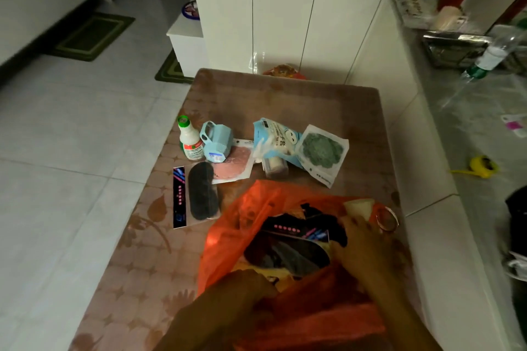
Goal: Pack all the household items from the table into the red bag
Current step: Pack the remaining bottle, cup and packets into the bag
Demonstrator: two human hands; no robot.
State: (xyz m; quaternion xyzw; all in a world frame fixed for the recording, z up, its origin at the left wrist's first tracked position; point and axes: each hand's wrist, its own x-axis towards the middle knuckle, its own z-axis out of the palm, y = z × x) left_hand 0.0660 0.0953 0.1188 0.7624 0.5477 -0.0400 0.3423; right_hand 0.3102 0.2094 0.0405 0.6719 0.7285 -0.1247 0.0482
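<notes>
Patterned table (256, 100), red bag (228, 225) between left hand (251, 285) and right hand (362, 239).

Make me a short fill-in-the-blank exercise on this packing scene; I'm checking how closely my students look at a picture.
1. The bottle standing at the table's left edge has a ____ cap.
2. The right hand reaches into the ____ bag.
3. The left hand grips the bag's ____ edge.
4. The black pad packet lies to the ____ of the bag.

Missing words: green; red; near; left
</notes>
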